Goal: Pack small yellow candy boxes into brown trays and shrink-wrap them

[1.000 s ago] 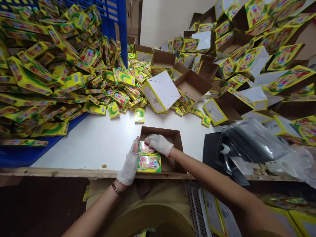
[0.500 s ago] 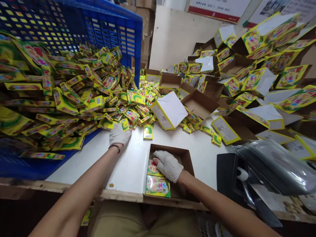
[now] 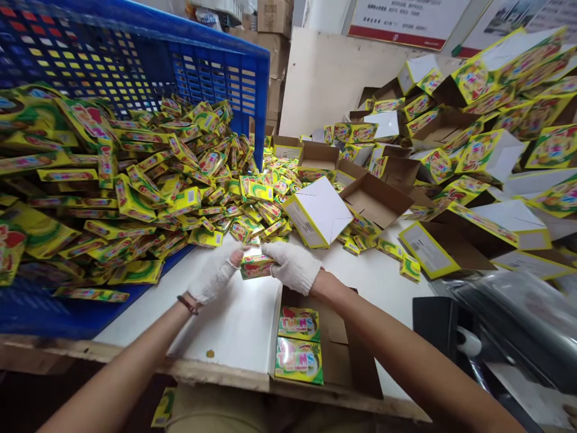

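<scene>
Both my hands wear pale knit gloves with bare fingertips. Between them, over the white table [image 3: 220, 337], is a small yellow-green candy box [image 3: 256, 268]. My left hand [image 3: 215, 272] grips its left end, fingers closed. At its right end my right hand [image 3: 292, 263] is closed on the same box. Just below, near the table's front edge, stands an open brown cardboard carton [image 3: 337, 355]. Two candy boxes lie flat along its left side, a rear one [image 3: 298, 323] and a front one [image 3: 299, 361], printed "TWINS". My right forearm passes over the carton's right part.
A blue plastic crate [image 3: 216, 45] heaped with small candy boxes [image 3: 148, 192] tips open at left, spilling onto the table. Several display cartons [image 3: 318, 210] pile up at the back and right. A black object [image 3: 435, 328] and clear plastic wrap [image 3: 532, 294] lie at right.
My right hand has left the carton and moved up and left to the candy box. My left hand has come slightly right, away from the pile, and now holds that box too.
</scene>
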{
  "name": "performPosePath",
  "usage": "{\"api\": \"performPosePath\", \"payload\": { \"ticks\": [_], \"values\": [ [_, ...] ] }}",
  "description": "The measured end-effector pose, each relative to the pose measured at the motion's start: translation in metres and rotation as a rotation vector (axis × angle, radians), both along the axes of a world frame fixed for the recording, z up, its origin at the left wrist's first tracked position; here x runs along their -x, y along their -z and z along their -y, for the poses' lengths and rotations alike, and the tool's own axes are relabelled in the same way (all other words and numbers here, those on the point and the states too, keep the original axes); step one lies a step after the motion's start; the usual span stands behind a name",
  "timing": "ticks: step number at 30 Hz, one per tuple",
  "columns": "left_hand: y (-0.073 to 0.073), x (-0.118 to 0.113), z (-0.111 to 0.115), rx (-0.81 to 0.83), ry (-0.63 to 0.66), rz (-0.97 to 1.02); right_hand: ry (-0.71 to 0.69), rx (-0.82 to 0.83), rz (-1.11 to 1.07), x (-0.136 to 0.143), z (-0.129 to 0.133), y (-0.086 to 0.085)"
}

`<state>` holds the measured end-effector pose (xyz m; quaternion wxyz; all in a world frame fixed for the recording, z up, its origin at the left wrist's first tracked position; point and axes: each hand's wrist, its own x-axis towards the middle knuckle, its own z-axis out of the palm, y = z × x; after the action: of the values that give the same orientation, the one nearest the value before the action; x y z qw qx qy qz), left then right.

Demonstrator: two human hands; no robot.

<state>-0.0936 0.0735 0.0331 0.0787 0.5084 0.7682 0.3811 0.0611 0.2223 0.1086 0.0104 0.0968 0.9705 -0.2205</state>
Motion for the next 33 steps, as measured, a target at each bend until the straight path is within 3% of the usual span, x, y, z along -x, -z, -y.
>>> {"api": "performPosePath", "payload": {
  "ticks": [1, 2, 4, 6, 11, 17, 21, 23, 25, 27, 33],
  "values": [
    [0.000, 0.017, 0.001, 0.121, -0.030, -0.245, 0.002, -0.025, 0.002, -0.001, 0.002, 0.000],
    [0.001, 0.034, 0.002, 0.169, -0.066, -0.327, 0.004, -0.048, 0.001, -0.003, 0.005, 0.000],
    [0.004, 0.059, 0.004, 0.230, -0.123, -0.424, -0.008, -0.061, 0.023, -0.007, 0.011, 0.002],
    [0.008, 0.070, 0.005, 0.258, -0.149, -0.453, -0.029, -0.065, 0.042, -0.008, 0.016, 0.007],
    [0.013, 0.069, 0.011, 0.298, -0.172, -0.544, -0.045, -0.089, 0.076, 0.007, 0.025, 0.020],
    [0.009, 0.084, 0.017, 0.269, -0.194, -0.513, -0.036, -0.108, 0.070, 0.020, 0.033, 0.026],
    [0.008, 0.069, 0.013, 0.237, -0.026, -0.447, -0.054, -0.201, -0.069, 0.029, 0.029, 0.030],
    [0.009, 0.057, 0.011, 0.208, 0.032, -0.269, -0.097, -0.225, -0.078, 0.034, 0.025, 0.034],
    [0.010, 0.050, 0.007, 0.172, -0.035, -0.021, -0.122, -0.216, 0.016, 0.038, 0.021, 0.039],
    [0.012, 0.051, -0.001, 0.149, -0.184, 0.158, -0.119, -0.203, 0.129, 0.038, 0.019, 0.042],
    [0.025, 0.059, -0.067, 0.132, -0.635, 0.357, -0.112, -0.298, 0.193, 0.038, 0.026, 0.052]
  ]
}}
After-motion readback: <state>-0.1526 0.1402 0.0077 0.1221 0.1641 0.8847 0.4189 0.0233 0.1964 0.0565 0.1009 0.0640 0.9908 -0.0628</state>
